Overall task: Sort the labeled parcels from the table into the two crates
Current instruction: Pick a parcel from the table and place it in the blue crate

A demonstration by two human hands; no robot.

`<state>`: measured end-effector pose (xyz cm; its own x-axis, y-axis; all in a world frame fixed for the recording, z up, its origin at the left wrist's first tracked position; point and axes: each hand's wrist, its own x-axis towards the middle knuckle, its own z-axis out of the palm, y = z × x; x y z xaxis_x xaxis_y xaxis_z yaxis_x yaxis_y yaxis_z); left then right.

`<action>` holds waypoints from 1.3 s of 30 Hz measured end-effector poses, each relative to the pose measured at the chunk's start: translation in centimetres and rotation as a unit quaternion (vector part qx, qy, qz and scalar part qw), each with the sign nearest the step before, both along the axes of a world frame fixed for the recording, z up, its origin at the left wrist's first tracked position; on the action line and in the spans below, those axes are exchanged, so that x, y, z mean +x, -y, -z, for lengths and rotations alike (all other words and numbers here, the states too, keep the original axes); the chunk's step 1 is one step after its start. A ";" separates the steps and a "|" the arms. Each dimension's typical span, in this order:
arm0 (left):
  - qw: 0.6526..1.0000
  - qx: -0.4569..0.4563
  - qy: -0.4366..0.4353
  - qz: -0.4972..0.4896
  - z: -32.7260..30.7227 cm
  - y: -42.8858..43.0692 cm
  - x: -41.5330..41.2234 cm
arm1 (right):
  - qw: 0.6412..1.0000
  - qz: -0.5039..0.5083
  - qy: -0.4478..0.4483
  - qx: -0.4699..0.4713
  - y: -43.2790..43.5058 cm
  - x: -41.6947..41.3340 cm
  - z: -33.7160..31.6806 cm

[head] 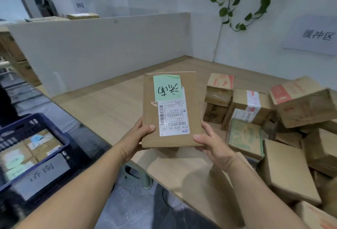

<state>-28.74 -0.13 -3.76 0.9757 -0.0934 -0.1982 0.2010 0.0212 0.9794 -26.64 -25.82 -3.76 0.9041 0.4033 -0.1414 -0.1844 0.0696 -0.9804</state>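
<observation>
1. Parcel (171, 112), flat brown card. I am holding it up over the near edge of the table (109, 108), its face turned toward me.
2. Green note (167, 87), handwritten, sitting on the parcel's far end and overlapping the white shipping label (173, 117) below it.
3. Left hand (138, 137): I am gripping the parcel's near left corner, thumb lying on the front face, fingers curled behind it.
4. Right hand (213, 141): I am gripping the near right corner, thumb pressing on the front, fingers wrapping the right edge.
5. Loose pile of cardboard boxes (291, 119), lying on the right side of the table, some stacked, some tilting.
6. Blue crate (60, 134), standing near left, below table level, holding several labelled boxes; a paper sign (43, 174) is hanging on its near wall.
7. White partition (91, 50), running along the table's far left side.
8. Trailing plant (237, 0), hanging at far right above a printed wall sign (317, 35).
</observation>
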 end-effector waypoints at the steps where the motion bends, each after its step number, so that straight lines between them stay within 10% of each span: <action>1: 1.000 -0.001 0.001 -0.009 -0.1 -0.8 -0.3 | 1.000 -0.004 0.004 -0.007 -1.0 0.2 -0.2; 39: 0.931 0.135 -0.061 -0.335 4.5 -51.4 -16.5 | 0.946 -0.305 0.047 -0.104 -56.9 2.9 4.6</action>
